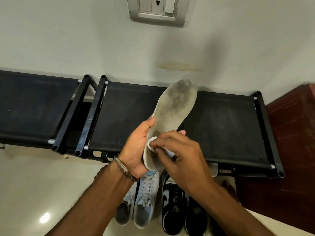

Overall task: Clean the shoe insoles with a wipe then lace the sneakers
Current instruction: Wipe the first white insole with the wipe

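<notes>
My left hand [136, 147] grips the heel end of a dirty grey-white insole [173, 113], which points up and away over the rack. Dark smudges cover its toe end. My right hand [179, 154] presses a small white wipe [151, 143] against the insole near the heel; most of the wipe is hidden under my fingers. On the floor below stand a pair of light blue-white laced sneakers [144, 198] and a pair of black-and-white sneakers [180, 206].
A black fabric-topped shoe rack [230, 130] runs along the wall, with a second rack [30, 106] at the left. A dark red-brown wooden cabinet [289, 150] stands at the right. A switch plate [156, 11] is on the wall above. The floor is pale tile.
</notes>
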Motion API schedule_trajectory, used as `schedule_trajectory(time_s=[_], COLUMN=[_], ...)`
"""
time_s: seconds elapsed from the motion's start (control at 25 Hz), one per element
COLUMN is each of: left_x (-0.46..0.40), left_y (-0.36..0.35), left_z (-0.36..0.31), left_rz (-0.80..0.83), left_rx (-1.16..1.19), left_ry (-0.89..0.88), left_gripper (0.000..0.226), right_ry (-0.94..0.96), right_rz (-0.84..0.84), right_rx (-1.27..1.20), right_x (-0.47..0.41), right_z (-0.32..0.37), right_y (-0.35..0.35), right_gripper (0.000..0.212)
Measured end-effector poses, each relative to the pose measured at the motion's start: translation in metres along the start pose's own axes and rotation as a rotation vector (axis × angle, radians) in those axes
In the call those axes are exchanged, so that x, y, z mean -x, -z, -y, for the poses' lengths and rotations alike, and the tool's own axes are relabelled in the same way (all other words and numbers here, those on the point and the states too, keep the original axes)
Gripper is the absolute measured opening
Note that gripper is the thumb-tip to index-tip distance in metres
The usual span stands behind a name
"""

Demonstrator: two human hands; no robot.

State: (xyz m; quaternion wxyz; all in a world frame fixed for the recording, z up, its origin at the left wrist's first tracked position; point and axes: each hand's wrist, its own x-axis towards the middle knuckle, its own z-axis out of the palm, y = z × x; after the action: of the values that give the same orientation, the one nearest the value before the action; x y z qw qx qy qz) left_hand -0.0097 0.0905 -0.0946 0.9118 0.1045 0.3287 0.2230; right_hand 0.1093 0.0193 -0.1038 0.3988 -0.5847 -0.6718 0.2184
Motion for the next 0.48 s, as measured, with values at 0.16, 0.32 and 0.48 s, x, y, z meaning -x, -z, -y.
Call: schedule_trajectory(time_s=[0.16,0.32,0.48], left_x=[-0.001,0.001,0.000], left_y=[-0.002,-0.005,-0.003], left_z=[0.011,0.018,0.013], left_rz=[0.070,0.133,0.097], left_rx=[-0.073,-0.179,-0.123], left_ry=[-0.035,-0.022,-0.017], left_gripper=[0.051,0.046,0.046], right_ry=[0.003,-0.204,-0.115], right_rz=[-0.128,-0.344,-0.162], right_rx=[0.161,0.121,0.084], right_x=[-0.005,-0.019,-0.010], right_z=[-0.017,-0.041,-0.017], right_y=[0.008,0.034,0.014], right_gripper=[0.018,0.016,0.018])
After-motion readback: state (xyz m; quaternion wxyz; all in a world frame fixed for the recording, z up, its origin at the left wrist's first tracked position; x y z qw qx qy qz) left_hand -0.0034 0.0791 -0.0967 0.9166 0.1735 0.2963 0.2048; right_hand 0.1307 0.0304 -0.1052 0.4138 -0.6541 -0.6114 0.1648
